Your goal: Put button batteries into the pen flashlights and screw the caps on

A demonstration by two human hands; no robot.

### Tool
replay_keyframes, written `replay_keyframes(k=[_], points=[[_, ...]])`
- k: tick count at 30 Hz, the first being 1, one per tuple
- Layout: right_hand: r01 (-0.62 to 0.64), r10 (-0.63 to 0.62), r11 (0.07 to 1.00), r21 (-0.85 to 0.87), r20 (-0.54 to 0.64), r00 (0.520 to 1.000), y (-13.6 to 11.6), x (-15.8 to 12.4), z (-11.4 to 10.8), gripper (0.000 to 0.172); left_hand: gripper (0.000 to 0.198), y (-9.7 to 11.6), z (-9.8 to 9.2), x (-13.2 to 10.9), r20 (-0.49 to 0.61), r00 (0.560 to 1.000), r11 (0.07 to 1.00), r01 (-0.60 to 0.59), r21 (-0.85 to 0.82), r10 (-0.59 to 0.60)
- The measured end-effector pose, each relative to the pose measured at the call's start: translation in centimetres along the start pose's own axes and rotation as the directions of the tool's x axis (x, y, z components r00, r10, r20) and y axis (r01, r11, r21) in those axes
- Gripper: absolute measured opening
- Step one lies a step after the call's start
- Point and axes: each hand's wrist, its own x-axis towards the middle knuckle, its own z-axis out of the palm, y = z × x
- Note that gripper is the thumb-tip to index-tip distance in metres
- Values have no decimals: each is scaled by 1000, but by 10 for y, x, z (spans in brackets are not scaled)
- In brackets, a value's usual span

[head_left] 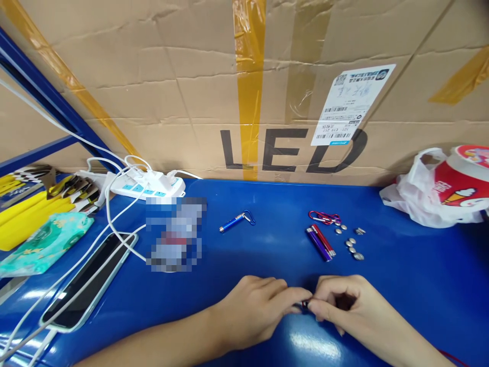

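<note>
My left hand [254,308] and my right hand [349,303] meet near the front of the blue table, fingertips almost touching. Both are closed in a pinch on a small silvery part [303,304] with a dark, reddish end; the fingers cover most of it. Beyond my right hand lie a purple tube [319,245] and a red tube [325,241], side by side. Red and purple carabiner clips [324,218] rest just behind them. Several button cells [351,243] are scattered to their right. A blue keychain flashlight [231,223] with its clip lies farther left.
At the left are a phone [89,283], white cables, a power strip [148,189], a teal packet [48,239] and yellow packages [34,214]. A large cardboard box [191,92] stands along the back. A red tub [462,181] in a plastic bag sits at right.
</note>
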Motion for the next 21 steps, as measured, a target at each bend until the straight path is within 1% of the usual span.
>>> replay_keyframes(k=[4,7,10,12,15,17,19,21], points=[[93,-109,987,-127,-128,986,-2,1,1,34,26,1,0,1,-49,999,997,18,71,-15],[163,-198,969,-184,-188,962,0,-1,2,28,25,2,-2,2,-74,996,995,52,85,-46],[213,-275,948,-238,-271,922,3,-2,3,17,24,2,-4,3,-88,993,994,87,58,-82],[258,-339,926,-275,-310,888,5,-4,2,16,24,2,-5,3,-94,991,994,98,38,-94],[368,-476,861,-350,-301,826,4,-7,-1,13,24,1,-5,4,-92,992,995,90,33,-87],[420,-554,801,-427,-262,790,3,-8,-3,12,25,1,-5,4,-77,994,996,81,39,-77],[444,-603,745,-498,-215,768,2,-9,-5,16,26,1,-6,5,-64,995,996,76,50,-73],[457,-627,706,-542,-178,758,1,-9,-6,20,26,1,-7,5,-55,996,995,73,67,-69]])
